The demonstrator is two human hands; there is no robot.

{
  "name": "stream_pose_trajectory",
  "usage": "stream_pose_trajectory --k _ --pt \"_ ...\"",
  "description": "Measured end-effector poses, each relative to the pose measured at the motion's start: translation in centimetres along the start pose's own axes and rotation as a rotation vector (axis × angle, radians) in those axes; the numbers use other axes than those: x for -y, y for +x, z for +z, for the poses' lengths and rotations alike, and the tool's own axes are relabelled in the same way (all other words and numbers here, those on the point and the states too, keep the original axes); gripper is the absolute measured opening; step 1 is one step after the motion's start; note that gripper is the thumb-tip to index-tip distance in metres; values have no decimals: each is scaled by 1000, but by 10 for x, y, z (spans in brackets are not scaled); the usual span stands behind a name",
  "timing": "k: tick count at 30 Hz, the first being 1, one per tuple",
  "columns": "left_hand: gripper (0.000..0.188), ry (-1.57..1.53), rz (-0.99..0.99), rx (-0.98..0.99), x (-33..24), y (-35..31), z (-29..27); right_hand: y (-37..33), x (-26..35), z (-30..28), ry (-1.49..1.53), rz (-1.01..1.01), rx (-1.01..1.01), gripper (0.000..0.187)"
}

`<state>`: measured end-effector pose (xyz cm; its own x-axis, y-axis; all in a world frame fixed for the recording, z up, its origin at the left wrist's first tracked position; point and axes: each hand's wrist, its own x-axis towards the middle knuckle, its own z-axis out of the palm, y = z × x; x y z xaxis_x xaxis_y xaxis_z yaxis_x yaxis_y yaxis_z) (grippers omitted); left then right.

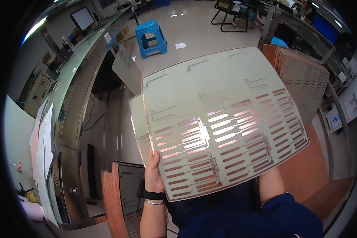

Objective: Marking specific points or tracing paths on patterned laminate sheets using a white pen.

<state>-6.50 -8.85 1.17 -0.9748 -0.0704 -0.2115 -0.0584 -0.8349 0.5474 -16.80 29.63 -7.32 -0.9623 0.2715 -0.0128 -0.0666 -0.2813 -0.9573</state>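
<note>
A large pale green circuit sheet (222,119) with copper traces fills the middle of the view, tilted toward me. A second sheet (137,123) of the same kind sits just behind it, its edge showing at the left. My left hand (152,174) grips the lower left edge of the sheets, thumb on the front; a black band and a metal bracelet circle that wrist. My right forearm (270,184) rises behind the lower right part of the front sheet, and the hand itself is hidden by it.
A stack of similar sheets (305,79) leans at the right on a brown surface (305,166). More sheets (125,198) stand at lower left. A steel machine (73,103) runs along the left. A blue plastic stool (151,37) and a black chair (232,12) stand on the floor.
</note>
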Motion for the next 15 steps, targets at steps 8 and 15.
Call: stream_pose_trajectory --k 8,15 --pt "41 -8 64 -41 -6 -10 -18 50 30 -52 24 -148 -194 40" --pt "48 9 138 -62 -2 -20 -11 56 13 -59 30 -105 -208 41"
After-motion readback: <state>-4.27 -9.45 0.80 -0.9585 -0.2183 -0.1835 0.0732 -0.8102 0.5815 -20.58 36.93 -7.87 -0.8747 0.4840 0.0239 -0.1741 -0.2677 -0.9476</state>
